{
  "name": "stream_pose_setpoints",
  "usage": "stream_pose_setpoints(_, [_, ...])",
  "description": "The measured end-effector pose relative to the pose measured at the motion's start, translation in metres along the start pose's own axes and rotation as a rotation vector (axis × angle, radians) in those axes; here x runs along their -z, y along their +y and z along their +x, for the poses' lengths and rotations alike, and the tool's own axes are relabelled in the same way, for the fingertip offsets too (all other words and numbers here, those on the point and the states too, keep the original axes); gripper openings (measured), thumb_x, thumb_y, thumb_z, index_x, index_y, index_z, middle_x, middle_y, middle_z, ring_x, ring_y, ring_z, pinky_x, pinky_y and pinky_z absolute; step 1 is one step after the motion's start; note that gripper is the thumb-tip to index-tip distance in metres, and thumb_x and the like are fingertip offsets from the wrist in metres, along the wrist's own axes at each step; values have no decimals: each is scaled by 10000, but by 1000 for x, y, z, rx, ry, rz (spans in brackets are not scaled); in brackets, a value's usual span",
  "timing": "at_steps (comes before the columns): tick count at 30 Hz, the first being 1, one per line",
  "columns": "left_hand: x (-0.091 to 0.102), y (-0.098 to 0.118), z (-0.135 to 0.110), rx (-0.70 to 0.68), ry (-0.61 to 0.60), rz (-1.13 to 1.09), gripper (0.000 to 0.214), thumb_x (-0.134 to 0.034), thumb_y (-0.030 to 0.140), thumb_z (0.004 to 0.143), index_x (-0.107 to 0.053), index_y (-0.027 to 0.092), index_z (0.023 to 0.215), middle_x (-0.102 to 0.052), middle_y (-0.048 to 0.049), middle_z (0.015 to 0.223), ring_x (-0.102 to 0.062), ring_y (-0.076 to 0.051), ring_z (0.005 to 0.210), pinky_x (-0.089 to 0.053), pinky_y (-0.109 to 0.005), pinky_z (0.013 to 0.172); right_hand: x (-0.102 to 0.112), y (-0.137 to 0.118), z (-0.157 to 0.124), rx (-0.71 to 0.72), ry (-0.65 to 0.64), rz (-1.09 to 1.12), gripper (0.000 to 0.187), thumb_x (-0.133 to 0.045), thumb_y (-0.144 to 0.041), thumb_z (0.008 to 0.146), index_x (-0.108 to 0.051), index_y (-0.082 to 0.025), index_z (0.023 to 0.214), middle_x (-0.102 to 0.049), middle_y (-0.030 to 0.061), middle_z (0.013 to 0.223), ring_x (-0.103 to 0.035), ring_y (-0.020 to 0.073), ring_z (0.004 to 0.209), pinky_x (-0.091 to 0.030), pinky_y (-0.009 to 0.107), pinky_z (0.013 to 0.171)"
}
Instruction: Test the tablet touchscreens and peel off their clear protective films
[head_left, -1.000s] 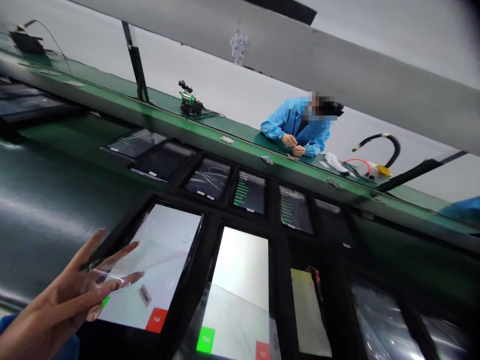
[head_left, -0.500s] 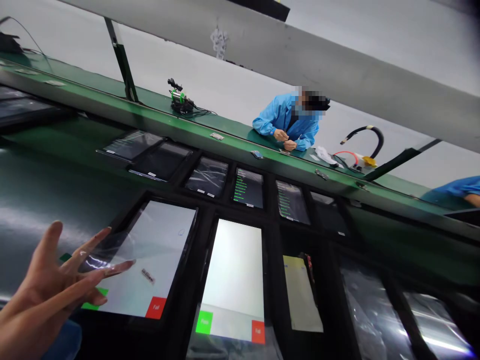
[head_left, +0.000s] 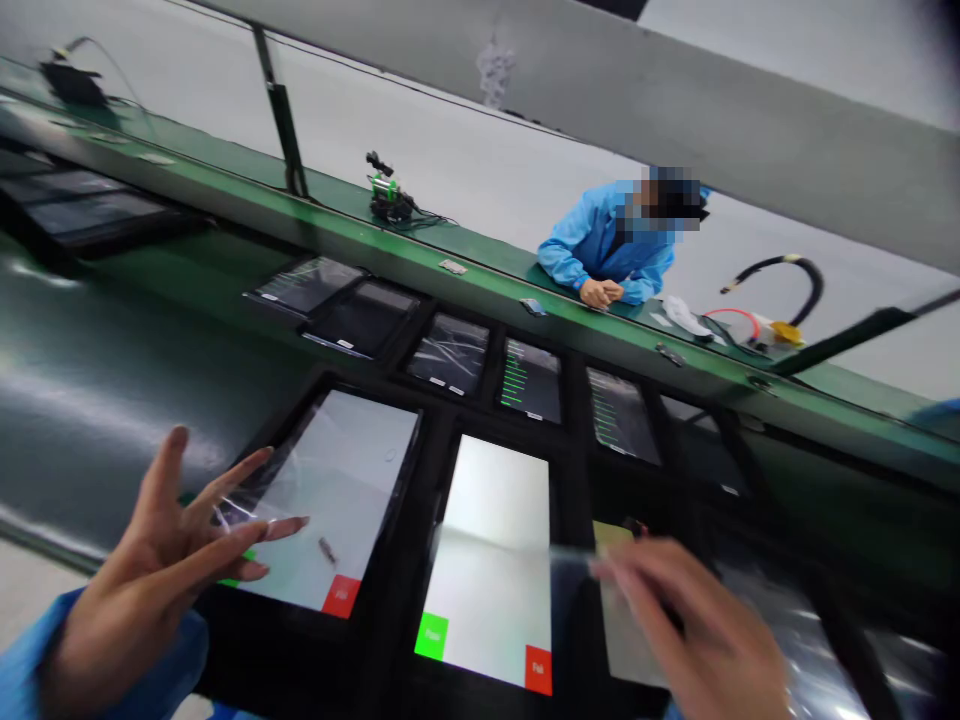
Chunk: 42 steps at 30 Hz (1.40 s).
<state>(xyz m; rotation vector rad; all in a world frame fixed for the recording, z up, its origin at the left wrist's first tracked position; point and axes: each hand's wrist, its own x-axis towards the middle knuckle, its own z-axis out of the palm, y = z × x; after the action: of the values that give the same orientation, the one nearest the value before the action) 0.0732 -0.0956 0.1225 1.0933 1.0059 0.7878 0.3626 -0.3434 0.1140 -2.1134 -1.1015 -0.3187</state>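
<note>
My left hand [head_left: 187,550] hovers over the left tablet [head_left: 337,480], fingers spread apart. Crinkled clear film [head_left: 259,495] shows between and beside these fingers; I cannot make out whether they grip it. A small label [head_left: 328,550] lies over that tablet's light screen. My right hand [head_left: 682,600], blurred, has its thumb and fingers pinched at the right of the middle tablet [head_left: 491,500]. From the pinch a thin clear protective film [head_left: 570,553] stretches left across the bright white screen. Both screens show a green box at lower left and a red box at lower right.
A yellowish sheet [head_left: 622,620] lies partly behind my right hand. Several dark tablets [head_left: 450,355] stand in a row behind, some with green text. A green ledge [head_left: 480,280] carries small boards. Beyond it a person in blue [head_left: 607,240] leans on a bench.
My right hand has come into view, pinching film over the middle screen. The film's edge has moved up that screen. The view has shifted, so most things sit farther right.
</note>
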Motion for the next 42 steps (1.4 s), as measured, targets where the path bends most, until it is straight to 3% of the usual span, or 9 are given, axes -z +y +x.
stream_pose_setpoints(4, [1,-4,-6,4,2,-65,1198,-904,394,569,-59,555,1403,-355,-98,1448,-693,-302,831,-607,-258,599,-58,-9,38,-75,24,-138,661,-349,-610,911,-512,-95,1292,-597,237,1193,-675,348,902,-593,397,567])
stream_pose_setpoints(9, [17,-19,0,-74,-113,-193,1142,-819,342,711,77,566,1383,-106,-174,1524,-688,-317,848,-624,-288,627,-95,-64,24,747,-202,-50,504,-423,-320,944,-366,-111,1399,-481,120,1383,-492,278,1245,-535,442,897])
stream_pose_setpoints(12, [25,-31,0,-147,-192,-209,1129,-797,321,733,101,597,1359,-39,-176,1526,-692,-319,815,-628,-305,568,-112,-100,6,981,-315,0,526,-461,-302,907,-390,-57,1366,-477,130,1381,-448,258,1282,-500,471,945])
stream_pose_setpoints(17, [37,-37,-11,-72,-272,-207,1067,-746,328,785,111,586,1365,-94,-154,1521,-686,-307,871,-621,-274,534,-156,-149,-12,970,-221,53,450,-433,-185,921,-402,-41,1346,-461,254,1357,-441,342,1278,-471,614,917])
stream_pose_setpoints(21, [57,-34,-18,-100,-338,-17,935,-612,314,872,134,549,1384,-149,-133,1514,-689,-233,808,-607,-270,488,-172,-164,-15,995,-94,201,328,-412,-38,919,-506,-63,1232,-621,189,1187,-571,249,1154,-433,535,1018])
stream_pose_setpoints(25, [86,-38,-12,-566,91,834,328,-434,228,961,-496,312,1272,-518,-73,1152,-584,-134,699,-521,-261,571,-168,-160,-22,960,-129,202,360,-418,-26,920,-485,-4,1273,-653,154,1142,-574,224,1153,-478,392,1021])
stream_pose_setpoints(28, [98,-46,-5,-839,207,1209,208,-445,141,947,-634,218,984,-544,-55,897,-501,-186,796,-445,-322,693,-167,-158,-35,892,-178,158,442,-387,-56,940,-398,-51,1382,-599,152,1240,-512,259,1220,-544,354,941])
stream_pose_setpoints(32, [92,-56,0,-877,104,1310,260,-381,99,937,-623,193,952,-558,-72,927,-487,-212,828,-368,-387,741,-168,-159,-47,899,-205,110,473,-309,-75,964,-316,-66,1438,-588,170,1244,-506,294,1212,-552,379,928])
stream_pose_setpoints(42, [73,-70,11,-1051,218,1665,277,-377,3,927,-623,109,855,-663,-102,989,-563,-220,945,-348,-403,881,-156,-159,-32,860,-211,110,530,-291,19,930,-264,-69,1452,-615,124,1218,-544,210,1182,-532,308,954])
